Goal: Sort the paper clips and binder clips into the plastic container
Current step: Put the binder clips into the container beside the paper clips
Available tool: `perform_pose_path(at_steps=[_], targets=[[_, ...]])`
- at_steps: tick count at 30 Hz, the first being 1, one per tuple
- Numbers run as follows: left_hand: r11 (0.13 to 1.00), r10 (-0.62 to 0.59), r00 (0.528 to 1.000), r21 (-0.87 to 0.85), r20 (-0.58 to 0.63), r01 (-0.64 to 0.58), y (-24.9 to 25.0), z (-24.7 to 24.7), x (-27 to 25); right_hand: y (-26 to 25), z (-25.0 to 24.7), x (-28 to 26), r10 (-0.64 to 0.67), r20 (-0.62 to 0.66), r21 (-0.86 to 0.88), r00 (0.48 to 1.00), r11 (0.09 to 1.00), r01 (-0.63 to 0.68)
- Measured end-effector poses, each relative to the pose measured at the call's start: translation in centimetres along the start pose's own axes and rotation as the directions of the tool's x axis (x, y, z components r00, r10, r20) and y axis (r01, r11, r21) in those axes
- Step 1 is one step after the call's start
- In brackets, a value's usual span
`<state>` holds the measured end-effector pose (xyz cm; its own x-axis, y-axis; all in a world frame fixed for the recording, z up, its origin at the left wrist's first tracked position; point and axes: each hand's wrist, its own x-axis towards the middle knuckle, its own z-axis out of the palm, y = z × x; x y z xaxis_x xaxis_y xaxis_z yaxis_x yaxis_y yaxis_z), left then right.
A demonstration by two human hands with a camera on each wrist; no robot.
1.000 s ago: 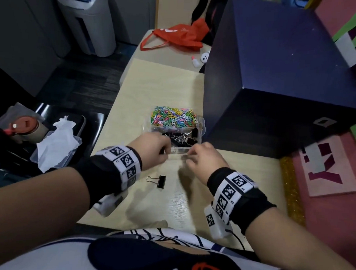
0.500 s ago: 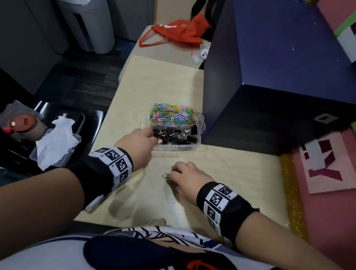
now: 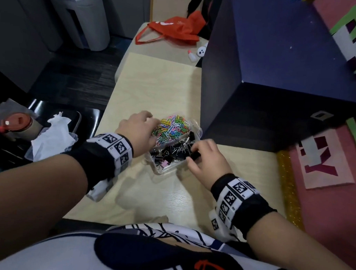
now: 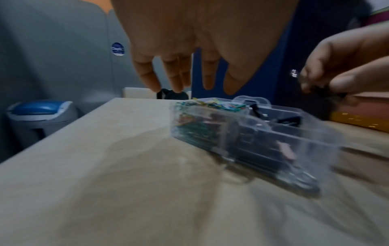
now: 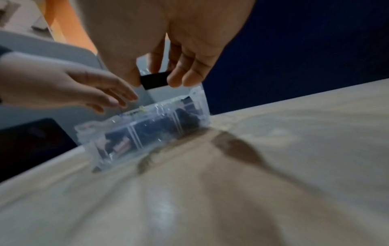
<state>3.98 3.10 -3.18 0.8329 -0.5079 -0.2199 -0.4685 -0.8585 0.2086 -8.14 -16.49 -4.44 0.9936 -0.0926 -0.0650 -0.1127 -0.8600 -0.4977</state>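
Note:
A clear plastic container (image 3: 165, 169) stands on the light wooden table (image 3: 154, 89). Its far compartment holds coloured paper clips (image 3: 173, 126) and its near one black binder clips (image 3: 168, 154). My left hand (image 3: 140, 127) hovers at the container's left side over the paper clips, its fingers (image 4: 145, 74) straight and empty. My right hand (image 3: 194, 154) pinches a black binder clip (image 5: 154, 81) between thumb and fingers just above the near right of the container (image 5: 147, 129). In the left wrist view the container (image 4: 242, 133) is blurred.
A large dark blue box (image 3: 277, 78) stands close behind and to the right of the container. An orange bag (image 3: 173, 32) and a small white bottle (image 3: 191, 56) lie at the far end. A black chair with tissue (image 3: 50, 137) stands to the left, and a pink mat (image 3: 325, 161) lies to the right.
My right hand took the black binder clip off the table in front of the container and carried it up over the container. My left hand moved from the container's near edge to over the paper clips.

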Motion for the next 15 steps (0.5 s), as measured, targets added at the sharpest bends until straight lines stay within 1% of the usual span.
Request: perform_pose_path(at_steps=[2,5,8,10,12,15], targets=[[0.998,-0.069,0.996,-0.005,0.055,0.069,-0.4,-0.2,0.8,-0.8,0.3,0.6,0.041,0.01,0.019,0.999,0.999,-0.041],[0.995,-0.101,0.985,0.035,0.137,0.097,-0.4,-0.2,1.4,-1.2,0.7,0.5,0.122,0.005,0.025,0.992,0.992,-0.122],[0.992,-0.118,0.986,0.057,0.12,0.112,-0.4,-0.3,1.5,-0.3,0.9,-0.1,0.243,0.006,0.018,0.97,0.97,-0.243],[0.995,-0.085,0.985,0.072,0.147,0.075,-0.6,-0.2,1.3,0.5,0.9,-0.5,0.335,0.044,-0.006,0.941,0.942,-0.335],[0.994,-0.008,0.978,0.111,0.207,-0.015,-0.5,0.1,1.0,0.9,1.0,-0.9,0.401,0.094,-0.044,0.911,0.916,-0.398],[0.981,0.053,0.957,0.163,0.285,-0.103,-0.1,0.7,0.3,1.1,1.1,-1.6,0.434,0.144,-0.092,0.889,0.901,-0.424]])
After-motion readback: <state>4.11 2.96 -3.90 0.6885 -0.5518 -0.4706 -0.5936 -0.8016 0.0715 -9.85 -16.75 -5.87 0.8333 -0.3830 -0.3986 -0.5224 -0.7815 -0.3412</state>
